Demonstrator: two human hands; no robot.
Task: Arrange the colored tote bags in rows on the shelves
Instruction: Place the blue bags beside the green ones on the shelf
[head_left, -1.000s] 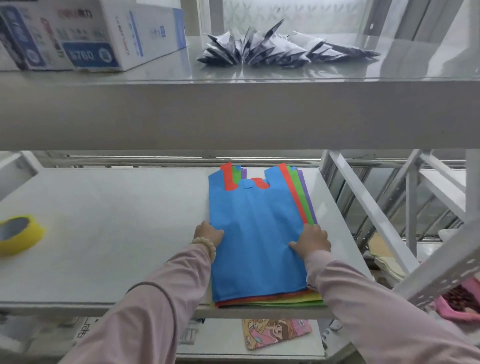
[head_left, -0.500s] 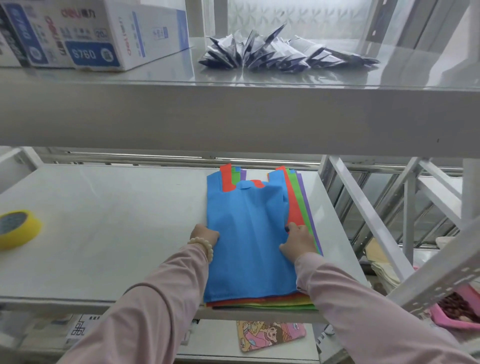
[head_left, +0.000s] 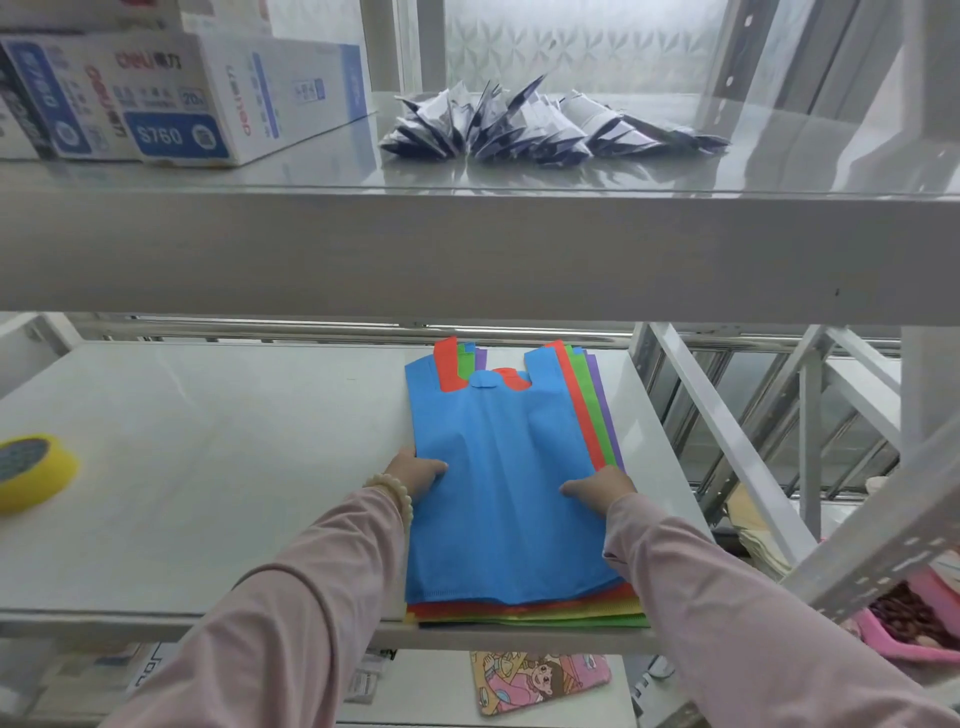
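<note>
Blue tops the stack of tote bags (head_left: 509, 493), which lies at the right end of the shelf (head_left: 208, 467), reaching its front edge. Left hand (head_left: 418, 473) and right hand (head_left: 602, 488) pinch its side edges, thumbs on top, other fingers hidden beneath.

Up high at my left stands a white and blue Deli box (head_left: 176, 98) marked S760, with more boxes crowded against its left side. Right of it, well apart, lies a fanned heap of dark and white folded packets (head_left: 545, 124), and patterned frosted glass (head_left: 571, 47) rises behind them. Low at my far left sits a yellow roll of tape (head_left: 31, 473). Beneath me lies a cartoon-printed pad (head_left: 537, 678). At my lower right, a pink tray (head_left: 904, 631) holds dark brown bits.
</note>
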